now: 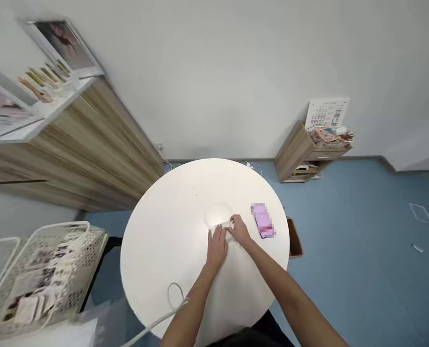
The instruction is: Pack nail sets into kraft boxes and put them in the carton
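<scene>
Fingers of the left hand (217,246) and right hand (239,231) at a small white item (230,237)

The left fingers lie outstretched over its left part; the right fingers bend in at its right edge, whether pinching it I cannot tell; it rests on the round white counter (164,231), partly hidden under the fingertips, with a blurred purple object (262,220) just right of the right hand and a pale cable (156,322) near the left forearm
</scene>
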{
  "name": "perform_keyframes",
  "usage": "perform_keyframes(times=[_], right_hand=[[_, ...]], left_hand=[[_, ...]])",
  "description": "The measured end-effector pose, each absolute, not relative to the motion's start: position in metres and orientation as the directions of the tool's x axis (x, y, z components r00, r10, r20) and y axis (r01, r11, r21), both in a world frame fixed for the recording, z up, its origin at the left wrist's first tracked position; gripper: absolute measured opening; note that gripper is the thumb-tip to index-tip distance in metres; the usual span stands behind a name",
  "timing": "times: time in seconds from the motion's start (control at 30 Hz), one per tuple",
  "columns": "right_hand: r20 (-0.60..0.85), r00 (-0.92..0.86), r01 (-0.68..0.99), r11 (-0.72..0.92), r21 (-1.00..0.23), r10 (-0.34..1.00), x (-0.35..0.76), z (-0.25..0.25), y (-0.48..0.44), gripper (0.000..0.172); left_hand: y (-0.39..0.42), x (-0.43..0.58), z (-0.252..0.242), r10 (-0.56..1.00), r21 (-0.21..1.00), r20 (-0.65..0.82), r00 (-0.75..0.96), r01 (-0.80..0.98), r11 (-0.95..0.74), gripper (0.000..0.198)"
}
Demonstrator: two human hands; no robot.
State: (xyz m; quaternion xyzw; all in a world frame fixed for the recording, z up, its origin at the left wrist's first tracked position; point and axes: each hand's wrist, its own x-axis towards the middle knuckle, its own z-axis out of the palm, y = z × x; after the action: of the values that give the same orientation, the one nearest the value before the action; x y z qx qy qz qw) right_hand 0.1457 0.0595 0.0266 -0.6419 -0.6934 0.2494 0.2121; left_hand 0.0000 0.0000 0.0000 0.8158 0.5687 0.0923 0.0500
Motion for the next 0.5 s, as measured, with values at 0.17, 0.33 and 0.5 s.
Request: perform_keyframes(times=[0.17, 0.33, 0.5], right_hand=[[-0.014, -0.043, 0.881, 0.032, -0.472, 0.999, 0.175, 0.027, 0.03, 0.023], [-0.148, 0.026, 0.878, -0.093, -0.469, 0.989, 0.194, 0.025, 0.03, 0.03], [-0.117, -0.004, 0.87, -0.054, -0.49, 0.993, 0.193, 0.03, 0.042, 0.031]], left_hand=[[0.007, -0.002, 0.003, 0.934, 0.245, 0.082, 0.347, 0.902, -0.356, 0.054], [0.008, -0.001, 0.013, 0.947, 0.363, 0.114, 0.299, 0.875, -0.32, 0.055], [0.004, -0.001, 0.022, 0.946, 0.504, 0.159, 0.282, 0.801, -0.323, 0.057]])
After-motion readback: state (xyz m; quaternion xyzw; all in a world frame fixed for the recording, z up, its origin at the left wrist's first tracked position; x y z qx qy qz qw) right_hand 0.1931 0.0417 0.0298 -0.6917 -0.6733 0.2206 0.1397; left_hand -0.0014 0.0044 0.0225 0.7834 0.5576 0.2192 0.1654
